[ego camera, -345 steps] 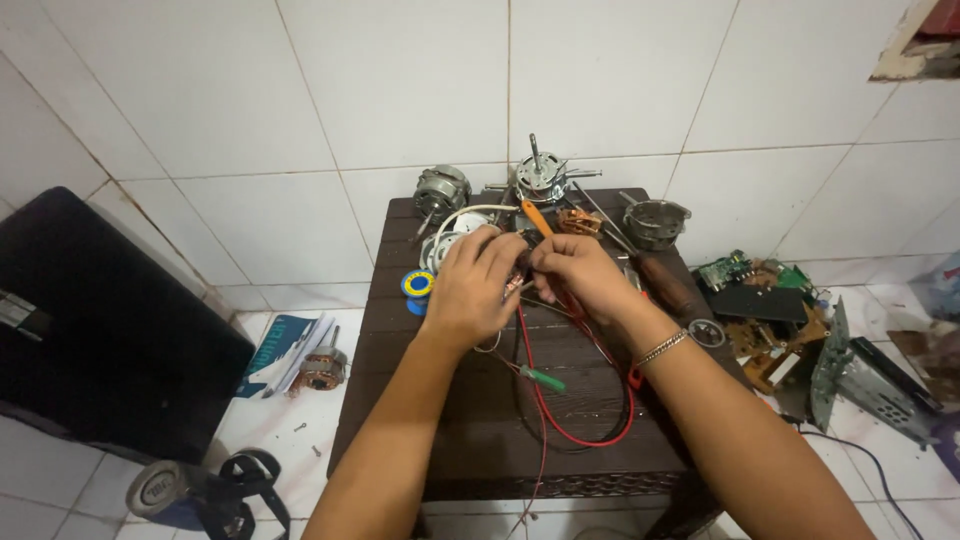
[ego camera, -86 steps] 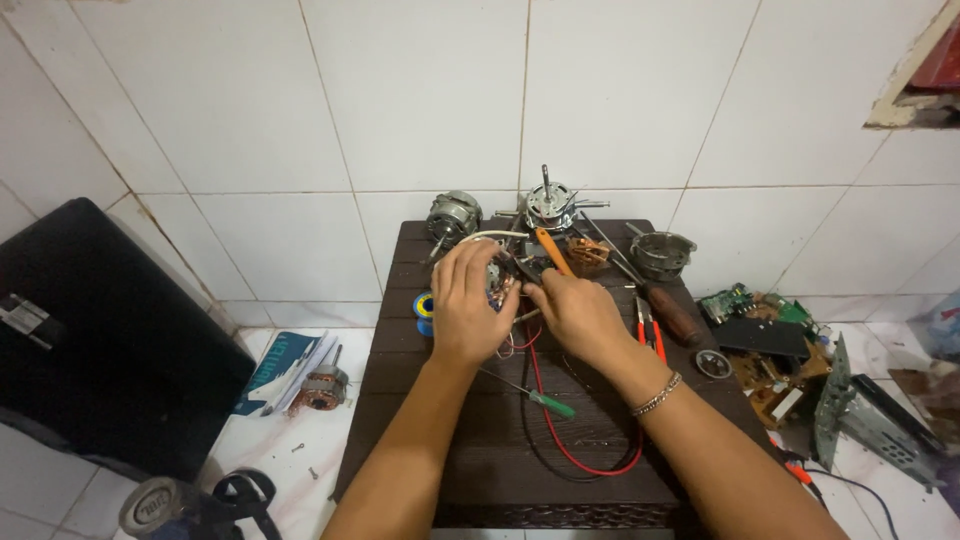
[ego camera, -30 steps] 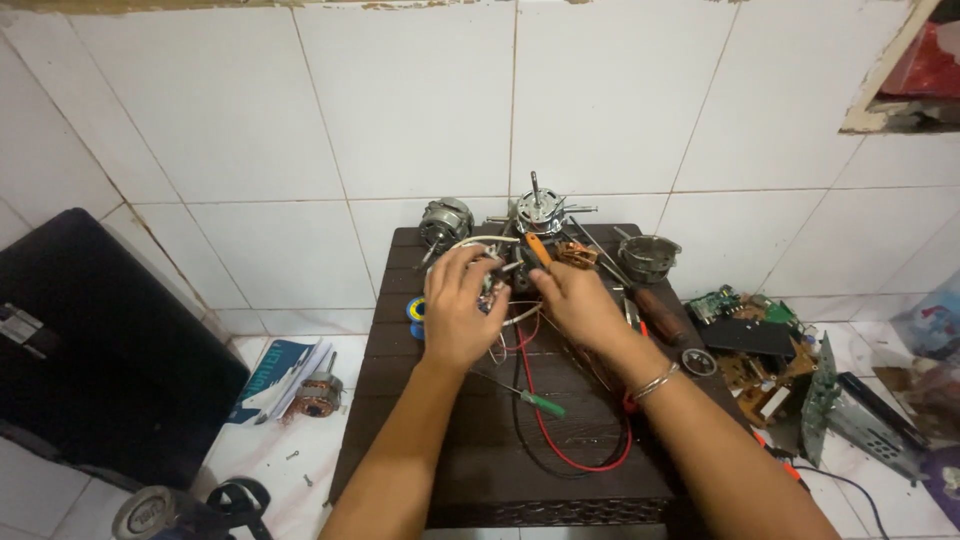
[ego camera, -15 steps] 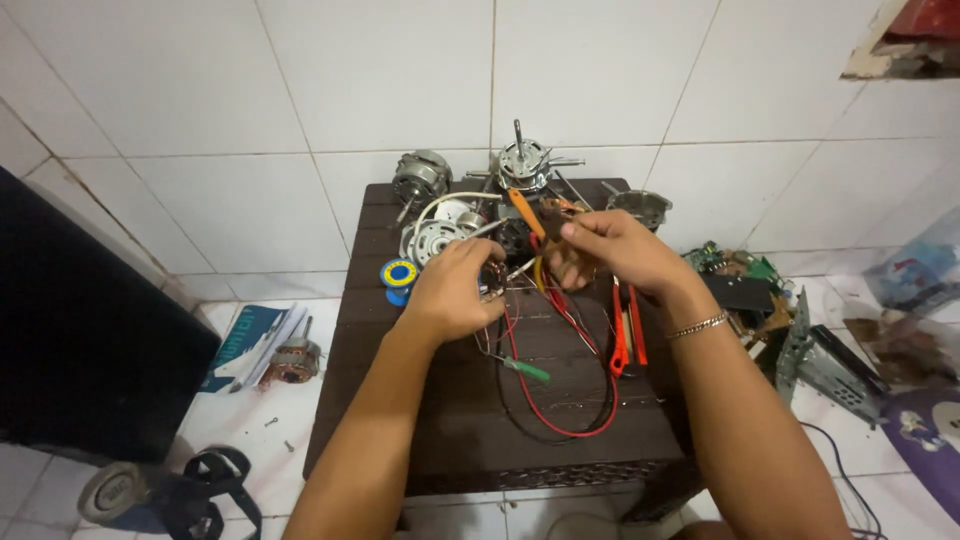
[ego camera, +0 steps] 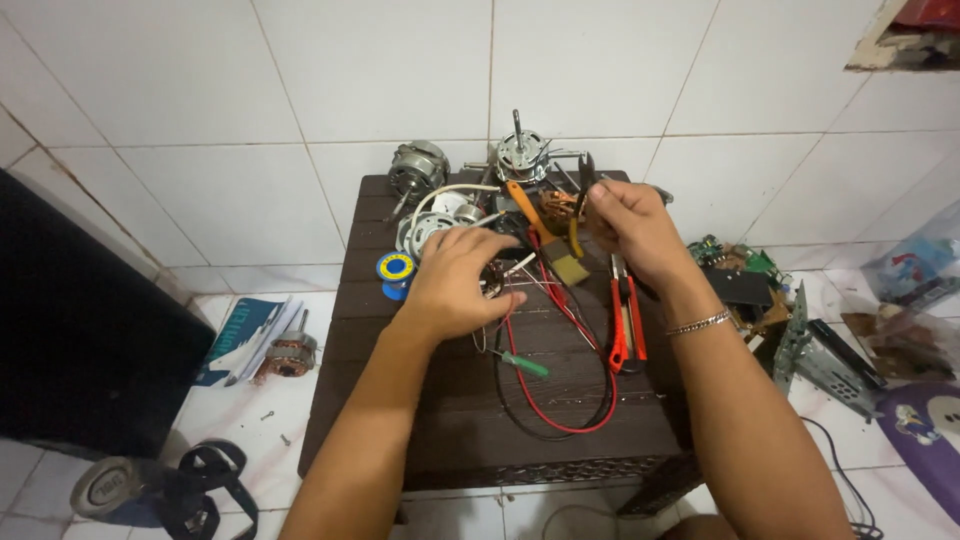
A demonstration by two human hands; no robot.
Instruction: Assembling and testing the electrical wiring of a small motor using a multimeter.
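Left hand (ego camera: 455, 285) hovering palm-down at frame centre over a bundle of thin wires (ego camera: 515, 272), fingers (ego camera: 495, 243) half curled, loosely open, not clearly gripping anything. Right hand (ego camera: 630, 225) sitting upper centre-right, fingers closed on dark pliers (ego camera: 584, 178) pointing up. Both working over the dark brown bench (ego camera: 430, 420). Red cable loop (ego camera: 565, 400) and green-handled screwdriver (ego camera: 520, 362) lying just below the left hand, orange cutter (ego camera: 622, 320) beside the right wrist. Fan motor (ego camera: 520, 152) sitting at the bench's far edge

White tiled wall (ego camera: 300, 80), white tile floor (ego camera: 240, 410), dark brown slatted table (ego camera: 430, 420)
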